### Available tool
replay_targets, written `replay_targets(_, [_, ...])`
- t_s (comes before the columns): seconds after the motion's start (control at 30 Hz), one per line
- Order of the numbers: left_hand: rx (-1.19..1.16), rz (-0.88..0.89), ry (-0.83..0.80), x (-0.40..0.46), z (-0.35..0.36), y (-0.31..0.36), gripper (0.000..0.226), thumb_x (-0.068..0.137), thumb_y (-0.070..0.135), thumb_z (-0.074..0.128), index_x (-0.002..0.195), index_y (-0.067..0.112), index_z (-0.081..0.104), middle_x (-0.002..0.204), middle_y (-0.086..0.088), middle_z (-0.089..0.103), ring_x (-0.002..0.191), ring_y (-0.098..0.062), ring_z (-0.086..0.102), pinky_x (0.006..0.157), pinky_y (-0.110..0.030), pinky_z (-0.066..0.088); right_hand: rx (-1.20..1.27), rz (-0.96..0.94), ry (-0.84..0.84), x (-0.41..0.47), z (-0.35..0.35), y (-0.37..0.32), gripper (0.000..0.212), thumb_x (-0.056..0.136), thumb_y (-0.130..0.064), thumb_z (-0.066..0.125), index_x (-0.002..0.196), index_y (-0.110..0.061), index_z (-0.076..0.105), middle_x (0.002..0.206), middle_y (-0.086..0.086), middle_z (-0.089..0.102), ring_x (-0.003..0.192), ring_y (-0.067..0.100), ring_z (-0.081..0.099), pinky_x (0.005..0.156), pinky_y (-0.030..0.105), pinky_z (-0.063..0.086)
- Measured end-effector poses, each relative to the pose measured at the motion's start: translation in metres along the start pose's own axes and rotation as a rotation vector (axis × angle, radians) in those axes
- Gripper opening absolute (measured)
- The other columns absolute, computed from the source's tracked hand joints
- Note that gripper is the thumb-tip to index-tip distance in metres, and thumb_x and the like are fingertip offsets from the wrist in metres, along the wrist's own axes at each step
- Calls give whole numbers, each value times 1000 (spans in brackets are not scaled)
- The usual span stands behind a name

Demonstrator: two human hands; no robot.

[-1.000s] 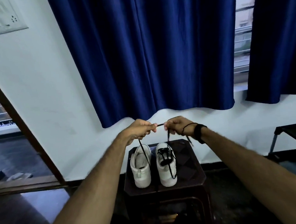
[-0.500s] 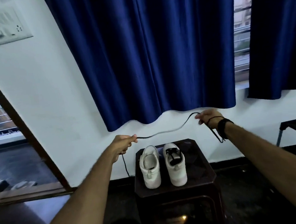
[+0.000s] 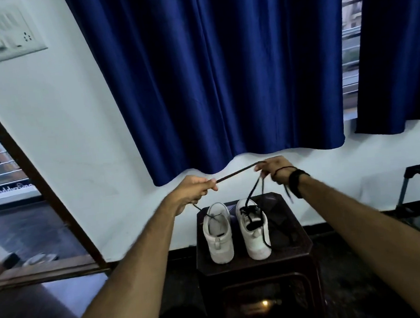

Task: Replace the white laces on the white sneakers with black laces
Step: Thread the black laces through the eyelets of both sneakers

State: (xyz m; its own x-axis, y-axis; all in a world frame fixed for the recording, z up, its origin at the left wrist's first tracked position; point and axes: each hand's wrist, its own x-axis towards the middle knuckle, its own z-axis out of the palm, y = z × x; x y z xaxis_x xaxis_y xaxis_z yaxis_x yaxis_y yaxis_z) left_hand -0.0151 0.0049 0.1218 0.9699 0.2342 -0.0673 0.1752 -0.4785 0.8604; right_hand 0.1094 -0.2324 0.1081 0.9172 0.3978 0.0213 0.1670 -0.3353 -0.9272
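From the head camera, the left hand [image 3: 193, 188] and right hand [image 3: 273, 168] each pinch the black lace [image 3: 235, 174], fingers curled round it, a short taut span between them. Half a second ago the hands were spread far wider; now they stand close together above the white sneakers [image 3: 236, 231]. Lace ends hang from the right hand down to the right shoe, which is partly laced in black. The pair stands side by side on a dark stool [image 3: 295, 252]. Behind, blue curtains [image 3: 222, 71] hang before a white wall [image 3: 77, 118], with a switch plate [image 3: 9, 36] at upper left.
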Motion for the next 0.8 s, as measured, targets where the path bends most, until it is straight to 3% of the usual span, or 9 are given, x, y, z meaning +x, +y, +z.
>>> replay_targets(0.13, [-46,-95,126,-4,-17,-37,33,92,43,64,85,12,74,62,2,38,50,-8,26,47,-19,22,-79,103,135,6,-19,23,12,89,-16,60,85,-15,70,79,8,65,59,16,53,44,19,35])
replay_targets(0.2, [-49,-97,153,-3,-11,-40,33,90,42,66,84,11,75,58,5,41,53,-9,28,47,-18,22,-378,81,105,5,-9,30,17,87,-18,61,103,-14,65,98,11,64,87,27,63,63,23,48])
replay_targets(0.27, [-28,-58,130,2,2,-34,34,89,42,68,86,9,76,50,13,49,58,-9,35,48,-18,24,-746,58,40,0,9,32,49,82,-24,67,127,-18,49,130,14,44,107,34,57,85,37,51])
replay_targets(0.33, [31,0,87,9,17,-23,34,88,42,70,88,9,78,50,17,55,60,-5,41,48,-14,27,-903,-65,-5,-6,29,25,65,78,-27,71,136,-22,41,141,11,27,120,33,45,96,42,47])
replay_targets(0.47, [169,62,65,28,39,-14,28,84,45,73,80,18,80,50,13,53,49,-1,40,52,-15,32,-816,-285,-188,-1,63,14,70,76,-42,73,139,-33,43,146,-6,37,136,22,28,106,40,26])
replay_targets(0.53, [197,47,45,37,47,-18,28,88,40,70,76,16,78,56,9,56,53,-4,42,55,-20,34,-470,-266,-366,5,75,16,63,83,-32,72,140,-26,46,141,-2,48,132,19,41,110,37,31])
replay_targets(0.6, [197,18,21,42,53,-24,35,92,35,65,68,10,69,63,-2,52,51,-10,37,49,-22,30,-174,-261,-448,11,84,22,45,89,-15,66,132,-15,53,121,7,62,110,19,59,102,42,46])
replay_targets(0.7, [122,-32,66,47,52,-34,39,94,36,62,71,4,64,62,-6,45,51,-12,34,48,-22,27,-159,-264,-368,21,87,35,18,95,-18,59,110,-11,66,98,5,70,92,16,65,88,33,50])
replay_targets(0.8, [57,-54,115,51,43,-57,37,91,38,66,74,5,68,65,-5,50,63,-17,41,59,-28,33,-151,-256,-300,32,84,52,20,94,-29,60,88,-16,74,74,-8,70,74,4,61,77,24,45])
